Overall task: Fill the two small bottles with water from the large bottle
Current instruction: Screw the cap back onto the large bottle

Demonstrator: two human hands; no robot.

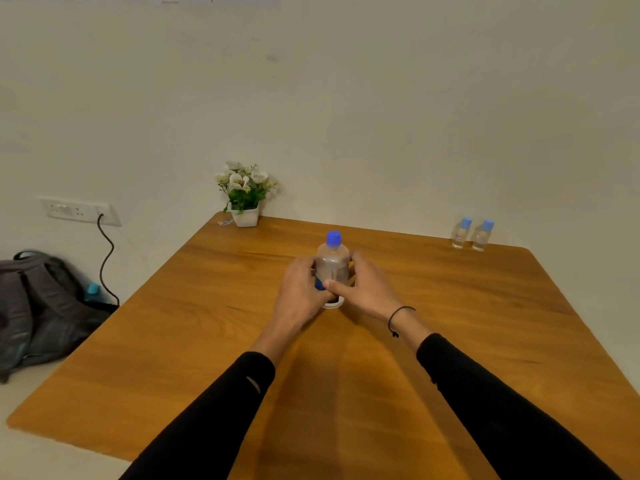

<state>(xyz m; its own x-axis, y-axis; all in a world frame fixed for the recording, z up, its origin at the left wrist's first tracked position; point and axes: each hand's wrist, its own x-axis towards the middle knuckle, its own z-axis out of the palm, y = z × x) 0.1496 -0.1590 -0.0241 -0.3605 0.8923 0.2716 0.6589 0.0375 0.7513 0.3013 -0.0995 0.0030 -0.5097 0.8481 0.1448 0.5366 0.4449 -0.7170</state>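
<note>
Head view: both hands wrap the large bottle (332, 263), left hand (302, 291) and right hand (367, 289) clasped on its sides, upright on the desk (450, 341). Its blue cap (334, 238) is on and needs unscrewing first, steadily. Two small bottles (471, 233), capped, nearly empty, stand well beyond the right hand.

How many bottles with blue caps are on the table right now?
3. The large bottle stands mid-table, held between the left hand and right hand. The two small bottles stand side by side at the far right edge.
</note>
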